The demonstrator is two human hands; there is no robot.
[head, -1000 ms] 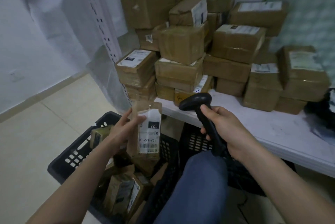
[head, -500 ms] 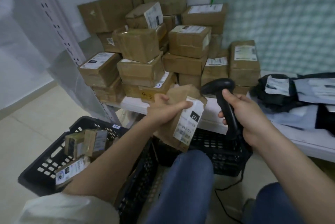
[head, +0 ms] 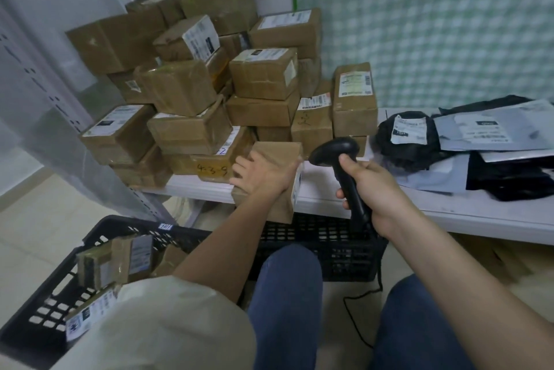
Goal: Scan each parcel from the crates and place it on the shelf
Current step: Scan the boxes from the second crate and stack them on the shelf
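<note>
- Parcel (head: 277,178), lifted from the crate (head: 99,231) a second ago, is now reaching the shelf's (head: 329,193) front edge, left hand (head: 260,175) clamped on it.
- Right hand (head: 371,190) is gripping the scanner (head: 338,154); placing looks next.

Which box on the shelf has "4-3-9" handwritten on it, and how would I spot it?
Find the white shelf and the heap of brown boxes at its left end. Look at the bottom row, front edge, just left of the left hand. That flat box alone shows handwritten digits on its front side.

Boxes (head: 192,94) on shelf (head: 449,211) (crates (head: 323,249) below)
</note>
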